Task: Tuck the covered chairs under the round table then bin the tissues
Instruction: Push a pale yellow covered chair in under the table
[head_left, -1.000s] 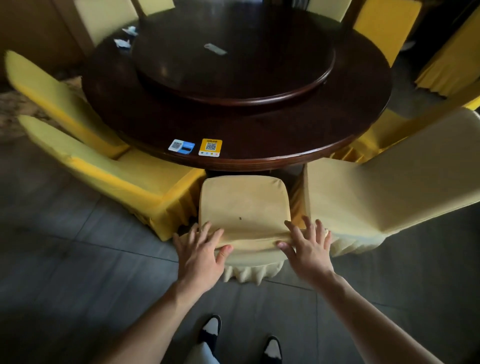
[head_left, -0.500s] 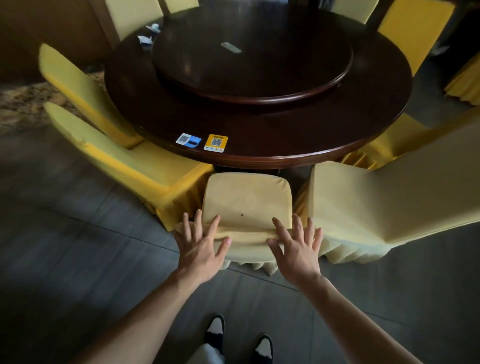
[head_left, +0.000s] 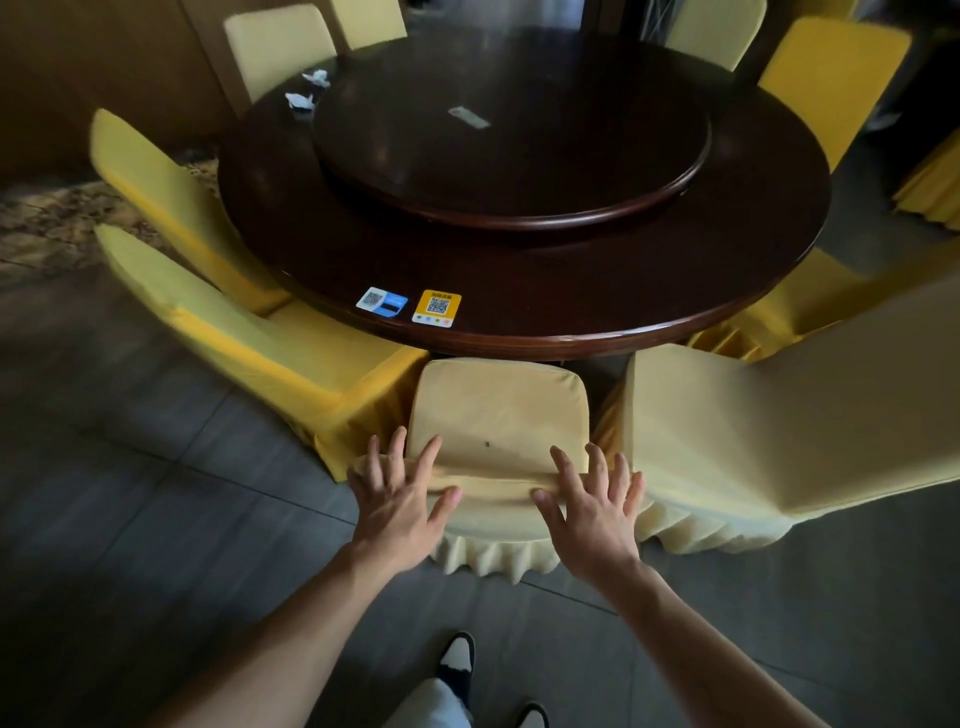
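Head view: left hand and right hand lay flat, fingers spread, on top edge of cream-covered chair, gripping nothing; chair seat hidden under round table. Two crumpled tissues sat at table's far left.

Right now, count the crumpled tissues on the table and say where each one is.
2, both on the far-left rim of the round table: one tissue nearer, the other just behind it. More may lie out of view.
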